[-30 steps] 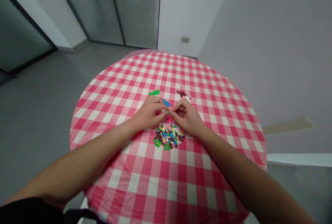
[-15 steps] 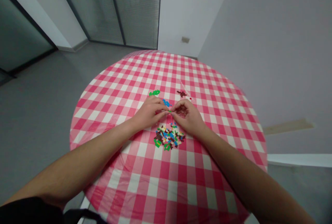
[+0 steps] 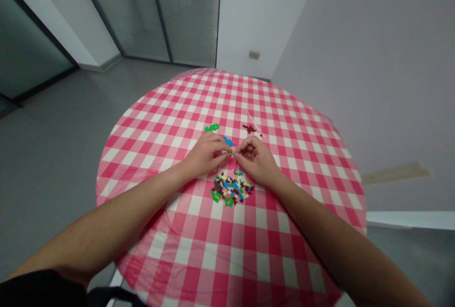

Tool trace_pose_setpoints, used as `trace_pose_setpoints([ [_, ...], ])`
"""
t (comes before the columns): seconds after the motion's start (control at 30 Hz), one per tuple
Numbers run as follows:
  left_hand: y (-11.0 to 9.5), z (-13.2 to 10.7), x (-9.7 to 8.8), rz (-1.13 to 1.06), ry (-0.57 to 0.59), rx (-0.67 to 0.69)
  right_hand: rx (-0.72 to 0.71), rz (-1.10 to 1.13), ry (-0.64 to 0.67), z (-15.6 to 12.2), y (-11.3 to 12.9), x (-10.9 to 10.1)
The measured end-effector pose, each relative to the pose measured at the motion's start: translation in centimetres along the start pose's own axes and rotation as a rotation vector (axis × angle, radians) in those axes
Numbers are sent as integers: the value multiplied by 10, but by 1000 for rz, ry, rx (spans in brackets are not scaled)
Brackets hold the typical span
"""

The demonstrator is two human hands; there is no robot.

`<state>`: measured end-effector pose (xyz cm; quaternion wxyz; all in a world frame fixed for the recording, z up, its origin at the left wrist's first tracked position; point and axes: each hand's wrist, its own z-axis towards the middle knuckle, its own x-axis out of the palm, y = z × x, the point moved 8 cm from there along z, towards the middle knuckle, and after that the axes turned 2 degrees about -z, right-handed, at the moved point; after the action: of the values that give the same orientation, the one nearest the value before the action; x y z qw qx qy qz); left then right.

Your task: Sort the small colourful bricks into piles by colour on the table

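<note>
My left hand [image 3: 209, 151] and my right hand [image 3: 256, 159] meet fingertip to fingertip over the table. Between them they pinch a tiny green piece [image 3: 232, 153], mostly covered by the fingers; its exact shape is too small to make out. Just below lies a mixed pile of small plastic building bricks [image 3: 232, 188] in brown, blue, green, white and yellow. Beyond the hands sit a cluster of blue bricks [image 3: 228, 141], a cluster of green bricks [image 3: 212, 127] and a cluster of dark brown bricks [image 3: 249, 128].
A round table with a red and white checked cloth [image 3: 220, 255] carries everything. One small red brick [image 3: 261, 135] lies right of the brown cluster. Glass partitions [image 3: 188, 13] and a white wall [image 3: 256, 8] stand behind the table.
Both hands stay almost in place. The fingertips around the green piece have shifted very slightly. The brick pile and clusters look the same.
</note>
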<state>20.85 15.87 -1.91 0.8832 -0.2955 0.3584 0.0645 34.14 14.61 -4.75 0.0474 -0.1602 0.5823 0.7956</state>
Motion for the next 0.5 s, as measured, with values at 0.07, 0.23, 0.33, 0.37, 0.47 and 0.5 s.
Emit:
trace_pose_setpoints([
  [0.07,-1,0,-1,-1,-2,10,8,1,3,0,0,0],
  [0.23,6,0,-6,6,-33,-60,13,-173,17,2,4,-8],
  [0.33,20,-1,-15,62,-98,-168,-6,-295,133,2,7,-8],
  [0.37,26,-1,-19,94,-124,-207,-17,-324,166,1,8,-8],
  [0.47,43,-3,-32,186,-192,-320,-32,-377,207,1,9,-8],
  [0.5,49,-4,-36,212,-211,-358,-30,-389,213,1,9,-8],
])
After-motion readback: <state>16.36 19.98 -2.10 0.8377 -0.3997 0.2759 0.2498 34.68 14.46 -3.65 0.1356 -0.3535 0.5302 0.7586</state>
